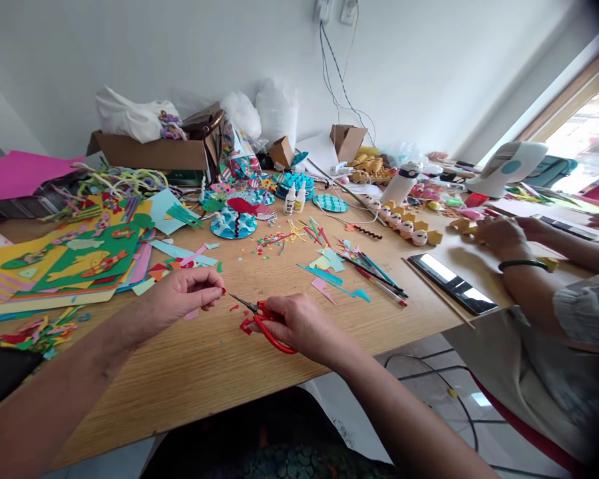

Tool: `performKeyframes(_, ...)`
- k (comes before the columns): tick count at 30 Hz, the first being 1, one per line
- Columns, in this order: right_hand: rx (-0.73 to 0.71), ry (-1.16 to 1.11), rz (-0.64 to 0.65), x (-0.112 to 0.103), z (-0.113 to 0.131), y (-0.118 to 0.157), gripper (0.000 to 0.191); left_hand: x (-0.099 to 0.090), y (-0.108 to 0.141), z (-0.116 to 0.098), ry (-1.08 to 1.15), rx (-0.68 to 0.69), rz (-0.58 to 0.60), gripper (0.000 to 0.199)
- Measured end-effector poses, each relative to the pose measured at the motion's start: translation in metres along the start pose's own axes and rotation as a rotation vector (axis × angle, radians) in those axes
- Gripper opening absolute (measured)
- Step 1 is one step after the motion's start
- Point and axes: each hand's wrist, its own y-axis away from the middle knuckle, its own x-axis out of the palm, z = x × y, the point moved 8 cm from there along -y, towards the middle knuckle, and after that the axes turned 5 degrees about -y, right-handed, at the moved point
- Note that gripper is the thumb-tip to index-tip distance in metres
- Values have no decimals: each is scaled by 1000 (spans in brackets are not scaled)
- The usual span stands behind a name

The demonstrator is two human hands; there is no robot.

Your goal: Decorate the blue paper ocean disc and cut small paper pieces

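Note:
My right hand point(299, 326) is closed round the red handles of a pair of scissors point(274, 332), whose thin metal blades point up and left. Just left of the blade tips, my left hand point(192, 293) pinches a tiny piece of red paper point(223, 291) between thumb and fingertip. Under the scissors, several red paper scraps point(247, 324) lie on the wooden table point(180, 372). Beyond my hands are small colourful paper bits point(274, 241) and a blue disc point(233, 225) with a dark wavy strip and red paper on it.
Coloured sheets with paper fish point(87, 263) cover the left side. Two small glue bottles point(294, 199) stand at the back. Pencils point(379, 273), a phone point(452, 283) and an egg-carton strip with small faces point(404, 226) lie rightward. Another person's hands point(502, 236) work at the right.

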Motion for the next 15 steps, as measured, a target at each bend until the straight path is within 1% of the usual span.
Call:
performKeyframes(3,-36,148,103,-1,-3,-6,33,-10,-12,9,-57,-21,-25,23)
performKeyframes(5,-58,206,158,-2,-8,-12,32,-15,-25,11,-145,-11,-31,23)
performKeyframes(8,-118,274,200,0,-17,-23,27,-14,-52,3,-348,65,-18,22)
performKeyframes(11,-202,337,203,4,-23,-33,23,-6,-84,-8,-596,140,-26,23)
performKeyframes(13,-236,336,191,7,-27,-36,22,5,-107,-13,-697,207,6,23)
performKeyframes(15,-244,301,175,8,-32,-38,22,16,-128,-14,-759,258,39,23)
